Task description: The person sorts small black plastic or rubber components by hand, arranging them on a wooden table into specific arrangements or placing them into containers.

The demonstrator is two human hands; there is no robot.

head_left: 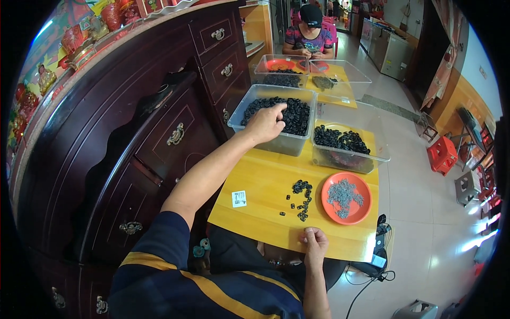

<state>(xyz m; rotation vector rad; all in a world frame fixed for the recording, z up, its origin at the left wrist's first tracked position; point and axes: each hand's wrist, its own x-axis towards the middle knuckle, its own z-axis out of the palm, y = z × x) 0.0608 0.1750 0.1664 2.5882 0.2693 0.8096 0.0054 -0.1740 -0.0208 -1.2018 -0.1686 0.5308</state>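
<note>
My left hand [264, 123] reaches far forward into a clear plastic bin [276, 141] full of small black parts, its fingers curled down into the pile. My right hand [315, 243] rests at the near edge of the yellow table [260, 196], fingers closed, with nothing visible in it. A small scatter of black parts [300, 198] lies on the table just beyond the right hand. Beside it sits an orange plate [346, 198] holding several small grey metal pieces.
A second clear bin [345, 151] of black parts stands right of the first. A dark wooden cabinet [138, 133] runs along the left. Another person [309, 36] sits at the far end behind more bins. A small white label [239, 199] lies on the table. Red stools [442, 154] stand at right.
</note>
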